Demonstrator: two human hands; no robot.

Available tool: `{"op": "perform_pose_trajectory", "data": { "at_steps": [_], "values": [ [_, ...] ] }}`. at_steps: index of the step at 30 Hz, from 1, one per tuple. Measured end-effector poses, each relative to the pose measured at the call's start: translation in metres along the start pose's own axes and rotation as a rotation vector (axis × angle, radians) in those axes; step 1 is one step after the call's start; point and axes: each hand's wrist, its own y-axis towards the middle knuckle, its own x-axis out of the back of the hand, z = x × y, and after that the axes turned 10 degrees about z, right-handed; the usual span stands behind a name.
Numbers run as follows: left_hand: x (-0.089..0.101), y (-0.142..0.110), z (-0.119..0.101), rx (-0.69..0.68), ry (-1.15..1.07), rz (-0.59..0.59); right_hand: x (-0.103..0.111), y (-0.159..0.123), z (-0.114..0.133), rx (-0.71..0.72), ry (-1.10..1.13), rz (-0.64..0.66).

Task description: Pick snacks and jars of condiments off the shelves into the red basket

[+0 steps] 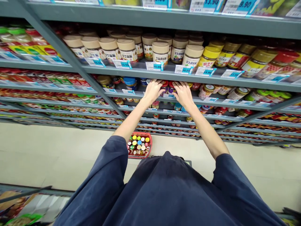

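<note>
Both my arms reach forward into a shelf of small jars. My left hand (154,90) lies over the jars with its fingers stretched out and its thumb apart. Beside its thumb is a red-lidded jar (165,84). My right hand (182,93) is a little to the right, fingers also extended over the jars. Between the two hands another jar with a red lid and a purple label (171,89) shows in part. The fingertips reach under the shelf above, and what they touch is partly hidden. Neither hand visibly grips a jar.
Above is a shelf edge (141,69) with price tags and rows of beige-lidded jars (160,51). On the same level sits a blue-lidded jar (130,83) at left. A red basket (150,147) filled with jars stands on the floor (70,147).
</note>
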Motion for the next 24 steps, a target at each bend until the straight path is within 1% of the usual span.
{"op": "perform_pose_trajectory", "data": {
  "at_steps": [2, 4, 8, 14, 17, 22, 24],
  "values": [
    [-0.003, 0.009, 0.005, 0.030, -0.036, 0.046, -0.004, 0.004, -0.004, -0.005, 0.010, 0.018],
    [-0.005, 0.013, 0.007, 0.057, -0.069, 0.061, -0.008, 0.006, -0.007, -0.011, 0.024, 0.017],
    [-0.003, 0.013, 0.008, 0.067, -0.107, 0.078, -0.010, 0.004, -0.008, -0.042, 0.006, 0.001],
    [-0.005, 0.012, 0.005, 0.038, -0.121, 0.079, -0.006, 0.005, -0.009, -0.054, 0.003, -0.008],
    [-0.007, 0.014, 0.002, 0.065, -0.106, 0.068, -0.005, 0.006, -0.010, -0.058, 0.001, 0.001],
    [-0.004, 0.014, -0.002, 0.087, -0.074, 0.119, -0.005, 0.006, -0.010, -0.051, 0.019, 0.027],
    [-0.002, 0.016, -0.005, 0.080, -0.063, 0.113, -0.003, 0.007, -0.010, -0.051, 0.036, 0.026]
  ]
}}
